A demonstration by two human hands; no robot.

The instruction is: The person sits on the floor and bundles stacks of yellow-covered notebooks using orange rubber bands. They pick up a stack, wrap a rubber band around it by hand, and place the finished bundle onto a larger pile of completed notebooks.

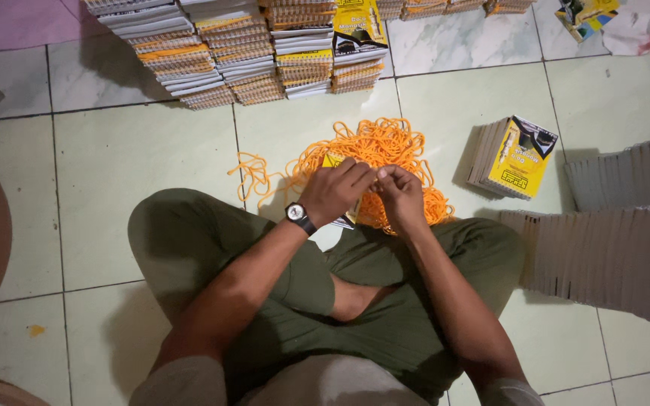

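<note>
From the head camera, take the heap of orange cord (385,150) on the pale tiled floor (144,173) as your landmark: it lies just ahead of your crossed legs, and both of your hands meet at its near edge. Your left hand (334,189), the one with the black wristwatch (299,216), curls over a small yellow-covered booklet (333,160) that peeks out against the cord, and its fingertips pinch toward your right hand (400,192), which is closed in a fine pinch at the same spot; what sits between the fingertips looks like a strand of cord, though it is too small to tell for sure. The cord looks light, limp and prone to tangle (loose loops trail off to the left of the heap), so single out one strand near its end rather than grabbing a bunch. The booklet looks thin and slightly flexible; hold it by its edge, flat against your fingers. Beyond the heap stand tall stacks of booklets (242,53); to its right lies a short stack of yellow-and-black booklets (513,158), and further right, rows of booklets laid spine-up (611,256).
</note>
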